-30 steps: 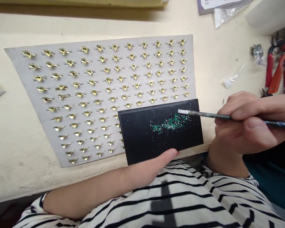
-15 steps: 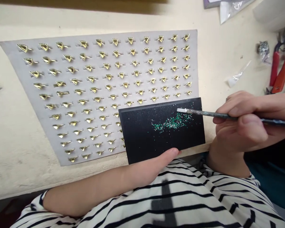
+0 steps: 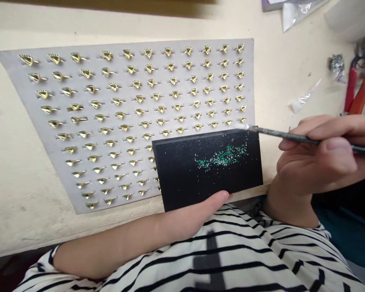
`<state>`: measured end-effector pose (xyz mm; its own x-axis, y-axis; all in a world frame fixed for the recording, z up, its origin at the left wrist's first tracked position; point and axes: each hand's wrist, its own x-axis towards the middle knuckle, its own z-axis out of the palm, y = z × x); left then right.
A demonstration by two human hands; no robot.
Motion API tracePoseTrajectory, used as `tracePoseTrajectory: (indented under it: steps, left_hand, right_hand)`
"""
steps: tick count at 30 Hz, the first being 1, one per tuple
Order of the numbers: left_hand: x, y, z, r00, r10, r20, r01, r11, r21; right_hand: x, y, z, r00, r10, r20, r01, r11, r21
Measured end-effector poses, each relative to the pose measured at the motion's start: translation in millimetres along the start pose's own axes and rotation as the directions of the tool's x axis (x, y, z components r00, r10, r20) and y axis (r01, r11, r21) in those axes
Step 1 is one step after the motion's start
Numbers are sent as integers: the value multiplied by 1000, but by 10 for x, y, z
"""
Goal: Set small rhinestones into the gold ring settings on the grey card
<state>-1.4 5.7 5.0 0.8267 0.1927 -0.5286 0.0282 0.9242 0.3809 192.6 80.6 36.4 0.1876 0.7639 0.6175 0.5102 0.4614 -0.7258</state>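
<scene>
While my right hand [image 3: 319,156] pinches the stick [image 3: 280,135], its white tip sits at the far edge of the black tray [image 3: 182,178], beyond the green stones [image 3: 222,157]. My left hand [image 3: 197,211] lies flat, fingertips touching the tray's near edge. I think I am carrying a stone; next needs a steady aim at a gold ring [image 3: 241,119] just beyond the tray.

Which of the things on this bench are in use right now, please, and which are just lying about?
In use:
right hand gripping thin dark stick
left hand at black ridged tray
green and clear stones
grey card of gold rings

Lying about:
red-handled pliers
clear plastic bag
</scene>
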Motion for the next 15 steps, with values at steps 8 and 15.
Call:
tracePoseTrajectory:
  steps: [8,15]
  left_hand:
    - [17,-52,-44,999,-40,29,42,997,-61]
    - [39,-64,-53,996,-51,72,57,995,-87]
  right_hand:
    - [-36,62,52,995,85,59,-75,984,-159]
    - [-28,54,63,989,117,93,-102,982,-158]
